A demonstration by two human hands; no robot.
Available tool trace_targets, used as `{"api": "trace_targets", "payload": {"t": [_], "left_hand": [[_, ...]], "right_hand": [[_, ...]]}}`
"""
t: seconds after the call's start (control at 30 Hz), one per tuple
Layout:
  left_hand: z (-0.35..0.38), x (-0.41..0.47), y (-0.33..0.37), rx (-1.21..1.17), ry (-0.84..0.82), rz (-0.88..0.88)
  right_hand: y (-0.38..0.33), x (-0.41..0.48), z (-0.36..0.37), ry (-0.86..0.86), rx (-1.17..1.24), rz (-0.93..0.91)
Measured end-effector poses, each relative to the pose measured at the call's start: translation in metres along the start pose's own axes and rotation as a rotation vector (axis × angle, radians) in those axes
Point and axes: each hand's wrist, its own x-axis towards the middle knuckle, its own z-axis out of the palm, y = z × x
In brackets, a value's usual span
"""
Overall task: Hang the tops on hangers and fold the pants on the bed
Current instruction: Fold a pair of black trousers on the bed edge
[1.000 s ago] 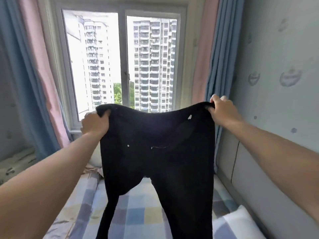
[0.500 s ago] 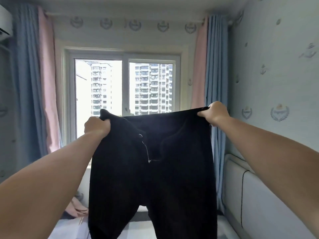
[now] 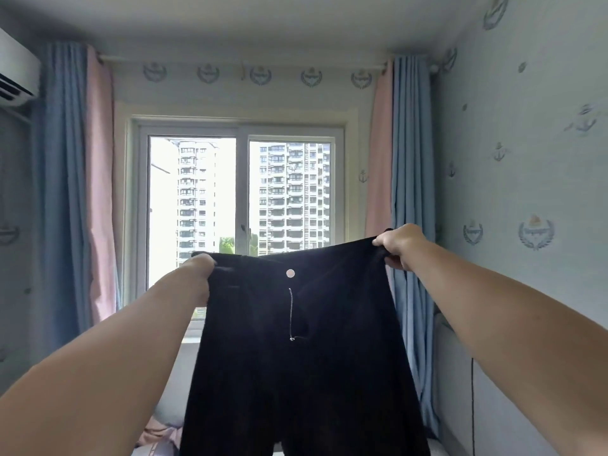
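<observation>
Here, my left hand (image 3: 197, 269) and right hand (image 3: 399, 243) each pinch waistband corner of black pants (image 3: 296, 373), aloft before window (image 3: 241, 192); hidden legs may twist on lowering, I judge, skewing fold.

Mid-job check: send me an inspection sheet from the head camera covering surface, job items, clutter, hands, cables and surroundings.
Surface: bed, only a sliver visible at the bottom edge.
Job's things: black pants held up unfolded by the waistband, front facing the camera; no tops or hangers seen.
Clutter: pink fabric bunched at lower left.
Grippers: left hand and right hand each grip a waistband corner.
Cables: nothing seen.
Surroundings: window behind the pants, curtains on both sides, air conditioner at upper left.
</observation>
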Motion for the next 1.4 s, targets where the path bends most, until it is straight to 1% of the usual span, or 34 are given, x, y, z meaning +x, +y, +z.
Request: {"api": "trace_targets", "payload": {"t": [0.1,0.17,0.3,0.5,0.6,0.7,0.73,0.8,0.83,0.9,0.93,1.0,1.03,1.07,1.1,1.13,1.2,1.27,1.3,1.33,1.37,1.4], "left_hand": [[0.019,-0.013,0.002,-0.116,-0.096,0.025],[0.032,-0.024,0.006,-0.186,-0.151,0.068],[0.056,-0.045,0.012,-0.265,-0.228,0.191],[0.081,-0.075,0.013,-0.193,-0.384,0.341],[0.08,-0.086,0.012,-0.103,-0.479,0.442],[0.078,-0.09,0.009,0.063,-0.558,0.636],[0.079,-0.09,0.005,0.08,-0.532,0.691],[0.081,-0.089,0.0,0.051,-0.404,0.733],[0.082,-0.088,-0.003,0.039,-0.338,0.735],[0.081,-0.081,-0.007,0.026,-0.258,0.712],[0.078,-0.077,-0.009,0.015,-0.231,0.688],[0.07,-0.068,-0.012,-0.018,-0.203,0.638],[0.064,-0.065,-0.013,-0.034,-0.205,0.616],[0.059,-0.062,-0.014,-0.045,-0.21,0.596],[0.053,-0.059,-0.014,-0.056,-0.219,0.58],[0.047,-0.057,-0.013,-0.07,-0.231,0.564],[0.034,-0.052,-0.011,-0.095,-0.249,0.536],[0.019,-0.047,-0.009,-0.117,-0.268,0.516],[0.011,-0.045,-0.009,-0.123,-0.282,0.508],[0.001,-0.041,-0.008,-0.124,-0.297,0.496],[-0.01,-0.037,-0.008,-0.122,-0.317,0.478],[-0.021,-0.033,-0.008,-0.12,-0.339,0.459]], "right_hand": [[-0.007,-0.01,0.01,-0.193,0.155,0.152],[-0.013,-0.016,0.016,-0.31,0.252,0.2],[-0.026,-0.033,0.027,-0.478,0.426,0.134],[-0.053,-0.072,0.048,-0.617,0.46,0.018],[-0.064,-0.085,0.051,-0.606,0.428,-0.031],[-0.071,-0.098,0.053,-0.619,0.404,-0.079],[-0.071,-0.102,0.054,-0.613,0.393,-0.1],[-0.07,-0.109,0.057,-0.601,0.37,-0.151],[-0.067,-0.109,0.057,-0.597,0.35,-0.183],[-0.06,-0.105,0.055,-0.577,0.304,-0.267],[-0.055,-0.1,0.053,-0.524,0.274,-0.334],[-0.038,-0.085,0.046,-0.294,0.194,-0.505],[-0.026,-0.076,0.043,-0.18,0.151,-0.559],[-0.011,-0.068,0.04,-0.121,0.14,-0.555],[0.005,-0.062,0.041,-0.123,0.153,-0.495],[0.021,-0.059,0.044,-0.168,0.171,-0.403],[0.05,-0.059,0.057,-0.333,0.172,-0.17],[0.072,-0.063,0.07,-0.623,0.212,0.053],[0.078,-0.067,0.077,-0.769,0.258,0.114],[0.082,-0.072,0.083,-0.863,0.298,0.137],[0.082,-0.077,0.089,-0.9,0.328,0.131],[0.079,-0.081,0.096,-0.889,0.347,0.107]]}}
